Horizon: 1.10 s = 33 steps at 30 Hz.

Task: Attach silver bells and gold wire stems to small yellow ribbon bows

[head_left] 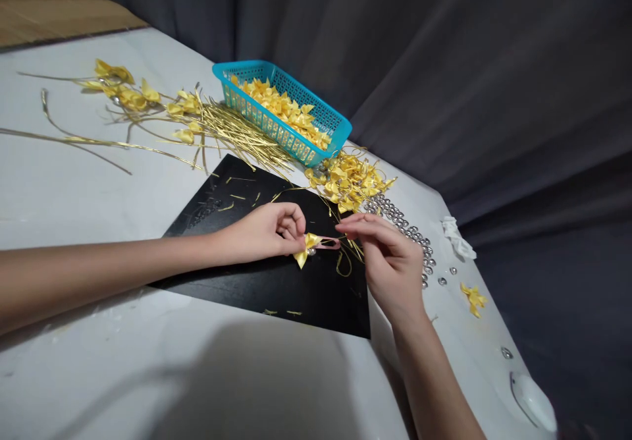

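Observation:
Above a black mat [222,288], my left hand [276,229] pinches a yellow ribbon flower [307,249] that has a small clear bead at its side. A pink loop-shaped piece [328,243] sticks out from the flower toward the right. My right hand [382,249] is just right of it, its thumb and forefinger pressed together at a thin gold cord [344,237]. Gold cord ends curl below, between the hands.
Behind the mat stands a turquoise basket [296,147] with yellow flowers. Gold cords [247,134] lie beside it. More yellow flowers [353,180] and clear beads [409,232] are at the right. A white round object [533,400] sits near the right edge.

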Motion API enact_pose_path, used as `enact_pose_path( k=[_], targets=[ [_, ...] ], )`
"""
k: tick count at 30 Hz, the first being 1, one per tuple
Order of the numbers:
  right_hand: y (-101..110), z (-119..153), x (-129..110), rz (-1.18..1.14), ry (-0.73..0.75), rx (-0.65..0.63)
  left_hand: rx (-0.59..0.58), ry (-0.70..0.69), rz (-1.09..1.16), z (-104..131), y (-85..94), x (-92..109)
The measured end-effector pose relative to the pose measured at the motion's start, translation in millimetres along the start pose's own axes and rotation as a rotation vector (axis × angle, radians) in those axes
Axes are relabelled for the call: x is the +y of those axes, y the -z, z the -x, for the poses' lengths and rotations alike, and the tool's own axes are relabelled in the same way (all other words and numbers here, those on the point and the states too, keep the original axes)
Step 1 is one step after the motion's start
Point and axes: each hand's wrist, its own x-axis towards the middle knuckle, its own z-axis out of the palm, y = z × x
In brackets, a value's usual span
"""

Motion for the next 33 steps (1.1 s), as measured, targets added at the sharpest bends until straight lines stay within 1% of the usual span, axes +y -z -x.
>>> enact_pose_path(
  k=[2, 4, 6, 8, 12, 15, 16, 17, 18, 20, 21, 22, 23, 25, 27, 29, 33],
  targets=[
    [-1.2, -0.7, 1.9, -0.007, 0.010, -0.043, -0.003, -0.006, 0.026, 0.5, 0.1, -0.5],
    [-2.0, -1.7, 2.8, -0.018, -0.021, -0.074, -0.012, -0.021, 0.052, 0.7, 0.7, -1.2],
    [-2.8, -2.1, 2.2, -0.045, -0.057, -0.071, -0.015, -0.045, 0.044, 0.7, 1.3, -2.4],
    [-4.5, -1.3, 0.3, -0.088, -0.081, -0.032, -0.014, -0.070, 0.003, 0.8, 1.2, -4.0],
    [-13.2, 4.7, -6.2, -0.222, -0.147, 0.086, -0.037, -0.109, -0.109, 4.1, -2.2, -5.2],
    [-22.0, 10.2, -11.1, -0.291, -0.206, 0.068, 0.006, -0.170, -0.243, 10.3, -7.2, -0.9],
    [-24.8, 11.7, -11.9, -0.298, -0.210, 0.034, 0.031, -0.208, -0.300, 12.7, -9.2, 1.5],
    [-27.5, 12.7, -12.0, -0.298, -0.199, 0.001, 0.084, -0.295, -0.327, 15.0, -11.2, 4.0],
    [-30.2, 13.2, -11.5, -0.289, -0.207, -0.036, 0.107, -0.344, -0.321, 16.9, -13.2, 6.3],
    [-35.2, 12.7, -8.6, -0.302, -0.221, -0.050, 0.084, -0.369, -0.193, 18.9, -16.4, 9.4],
    [-37.4, 11.8, -6.9, -0.328, -0.238, -0.038, 0.062, -0.346, -0.115, 18.8, -17.4, 10.0],
    [-39.2, 10.6, -5.4, -0.355, -0.246, -0.023, 0.067, -0.320, -0.024, 18.1, -18.2, 10.1],
    [-40.6, 9.2, -4.5, -0.377, -0.248, -0.013, 0.101, -0.294, 0.071, 16.8, -18.7, 9.8],
    [-42.0, 6.3, -4.6, -0.421, -0.280, 0.008, 0.153, -0.281, 0.086, 13.7, -19.1, 8.6],
    [-42.4, 2.7, -6.6, -0.452, -0.308, -0.004, 0.188, -0.272, 0.101, 10.7, -18.9, 7.4],
    [-42.8, -2.3, -9.0, -0.468, -0.340, -0.047, 0.215, -0.270, 0.121, 8.7, -18.0, 6.7],
    [-45.8, -19.0, -10.1, -0.444, -0.402, -0.038, 0.261, -0.249, 0.138, 6.2, -14.0, 6.3]
  ],
)
